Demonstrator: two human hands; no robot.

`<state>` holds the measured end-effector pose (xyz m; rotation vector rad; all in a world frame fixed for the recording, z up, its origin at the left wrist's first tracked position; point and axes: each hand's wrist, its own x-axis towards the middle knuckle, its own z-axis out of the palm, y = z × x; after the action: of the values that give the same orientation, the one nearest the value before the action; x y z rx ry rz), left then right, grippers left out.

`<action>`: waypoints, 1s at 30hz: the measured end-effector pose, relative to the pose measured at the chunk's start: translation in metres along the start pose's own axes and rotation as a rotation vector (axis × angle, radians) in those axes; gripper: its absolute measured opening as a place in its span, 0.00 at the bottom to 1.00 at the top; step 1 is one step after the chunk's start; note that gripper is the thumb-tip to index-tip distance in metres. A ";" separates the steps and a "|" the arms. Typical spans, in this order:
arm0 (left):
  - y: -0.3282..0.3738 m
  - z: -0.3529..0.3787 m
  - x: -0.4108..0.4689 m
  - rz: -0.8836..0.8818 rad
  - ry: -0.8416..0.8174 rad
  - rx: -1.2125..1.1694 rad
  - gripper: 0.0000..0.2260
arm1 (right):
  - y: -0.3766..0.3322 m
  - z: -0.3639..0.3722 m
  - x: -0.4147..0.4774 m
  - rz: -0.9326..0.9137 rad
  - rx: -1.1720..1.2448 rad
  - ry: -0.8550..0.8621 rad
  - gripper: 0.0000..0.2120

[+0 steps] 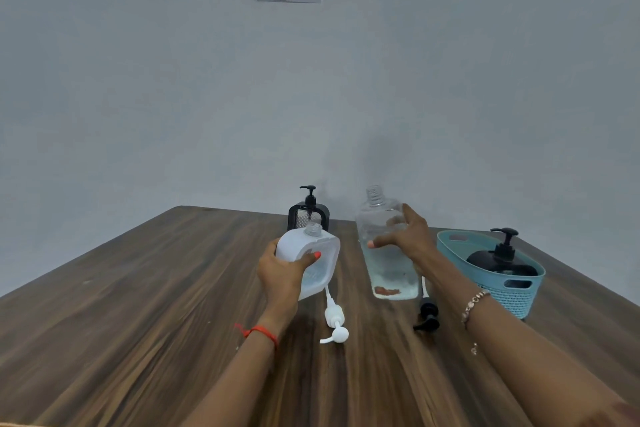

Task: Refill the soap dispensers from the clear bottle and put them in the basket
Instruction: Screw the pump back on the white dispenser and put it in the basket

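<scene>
While white dispenser (302, 245) and clear bottle (393, 272) are gripped, two pumps (335, 319) (428, 314) lie beside.

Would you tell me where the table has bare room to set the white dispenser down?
The wooden table is bare along the left, beyond the left hand holding the white dispenser. Crowded: the strip from the white pump past the clear bottle and black pump to the teal basket.
</scene>
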<state>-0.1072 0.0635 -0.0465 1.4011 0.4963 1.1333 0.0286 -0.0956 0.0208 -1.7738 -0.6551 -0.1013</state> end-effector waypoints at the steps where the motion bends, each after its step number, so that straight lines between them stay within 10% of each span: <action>1: 0.000 -0.001 0.001 -0.004 -0.001 0.000 0.23 | 0.007 -0.002 0.002 0.020 0.068 -0.006 0.32; 17: 0.000 -0.004 0.012 -0.071 -0.151 -0.078 0.23 | 0.061 0.002 0.017 0.041 0.361 -0.162 0.30; 24: 0.002 -0.004 0.018 -0.136 -0.202 -0.164 0.21 | 0.052 -0.008 0.021 -0.025 0.180 -0.182 0.51; 28: 0.001 -0.006 0.020 -0.165 -0.214 -0.214 0.20 | 0.031 0.005 -0.012 -0.417 -0.013 0.318 0.24; 30: 0.001 -0.007 0.022 -0.165 -0.212 -0.219 0.18 | 0.026 0.015 -0.034 -0.648 -0.236 0.146 0.14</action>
<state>-0.1042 0.0856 -0.0396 1.2474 0.3195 0.8669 0.0083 -0.0992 -0.0199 -1.6906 -1.1239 -0.7678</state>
